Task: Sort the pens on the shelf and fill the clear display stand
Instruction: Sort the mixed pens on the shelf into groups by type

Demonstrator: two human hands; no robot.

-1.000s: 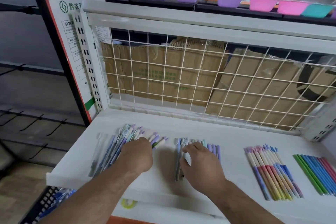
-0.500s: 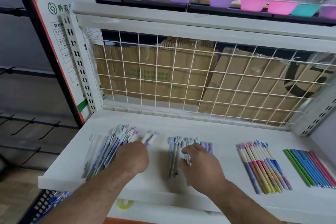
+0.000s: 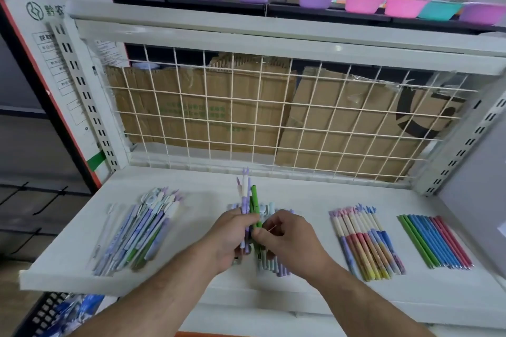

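Your left hand [image 3: 232, 238] grips a small bundle of pens [image 3: 245, 200] upright above the middle of the white shelf [image 3: 68, 262], fingers curled round the slim round barrels. Your right hand [image 3: 290, 238] pinches the matte green pen [image 3: 254, 205] of that bundle between thumb and fingertips. Beneath both hands, near the front edge, lies a short row of pale capped pens [image 3: 273, 264]. Toward the left edge spreads a loose fan of lilac, blue and green pens [image 3: 139, 230]. Toward the right edge lie two neat rows, apart: pink-and-yellow printed pens [image 3: 367, 246], then plain green, blue and red sticks [image 3: 435, 243]. A cream wire grid [image 3: 273, 117] backs the shelf, with corrugated cardboard [image 3: 191, 107] behind it.
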